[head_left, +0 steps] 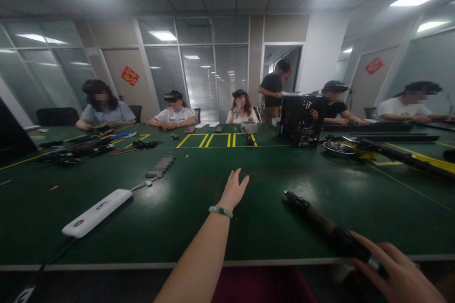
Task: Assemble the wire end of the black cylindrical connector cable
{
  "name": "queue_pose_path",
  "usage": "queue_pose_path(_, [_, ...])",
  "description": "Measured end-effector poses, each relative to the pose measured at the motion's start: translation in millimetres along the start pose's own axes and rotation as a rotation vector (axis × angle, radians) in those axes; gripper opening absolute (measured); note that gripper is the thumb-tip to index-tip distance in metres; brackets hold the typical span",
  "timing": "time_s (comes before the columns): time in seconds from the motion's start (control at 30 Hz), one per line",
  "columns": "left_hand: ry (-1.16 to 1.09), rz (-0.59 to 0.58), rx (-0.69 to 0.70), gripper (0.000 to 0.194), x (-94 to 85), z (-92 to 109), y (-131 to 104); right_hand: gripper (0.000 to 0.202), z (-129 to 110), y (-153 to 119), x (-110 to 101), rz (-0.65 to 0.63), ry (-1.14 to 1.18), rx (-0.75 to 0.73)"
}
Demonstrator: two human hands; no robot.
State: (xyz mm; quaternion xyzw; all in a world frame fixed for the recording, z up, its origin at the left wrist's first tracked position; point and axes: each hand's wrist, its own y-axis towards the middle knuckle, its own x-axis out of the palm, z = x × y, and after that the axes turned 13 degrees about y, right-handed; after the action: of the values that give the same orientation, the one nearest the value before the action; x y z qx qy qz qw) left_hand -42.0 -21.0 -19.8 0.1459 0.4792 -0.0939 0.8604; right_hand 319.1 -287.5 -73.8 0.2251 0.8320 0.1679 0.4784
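My left hand (234,188) reaches forward over the green table (170,241), holding nothing, with the thumb apart from the fingers. A green and white bangle circles that wrist. At the lower right, my right hand (394,265) is closed around the near end of a long, dark, rod-shaped device (327,227). The device slants away to the left, and its narrow far end has a small shiny tip. Its exact kind is unclear. Some fingers of my right hand are blurred or hidden behind the device.
A white power bank (97,213) with cables lies at left, near a blurred phone-like object (160,166). Tangled black cables (76,149) lie farther left. A black computer case (302,120), a metal bowl (339,148) and a black pole (394,154) are at right. Several people sit opposite; one stands.
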Motion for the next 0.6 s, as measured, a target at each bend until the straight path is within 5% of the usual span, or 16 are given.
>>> queue_pose_path(0.17, [-0.069,0.178,0.009,0.056,-22.3,2.7,-15.8,0.052,-48.2,15.7,28.0,-0.107,-0.050,-0.065])
queue_pose_path(0.3, [-0.031,0.359,0.238,0.046,-33.6,24.3,-31.1,0.048,-75.7,34.4,43.4,-0.126,-0.064,-0.104])
queue_pose_path(0.47, [0.046,0.165,0.790,0.049,-22.7,62.0,-45.1,0.045,-121.2,59.4,68.2,-0.139,-0.070,-0.166])
queue_pose_path(0.6, [0.115,-0.030,0.927,0.066,-4.2,70.1,-43.4,0.043,-148.2,63.5,84.6,-0.133,-0.094,-0.137])
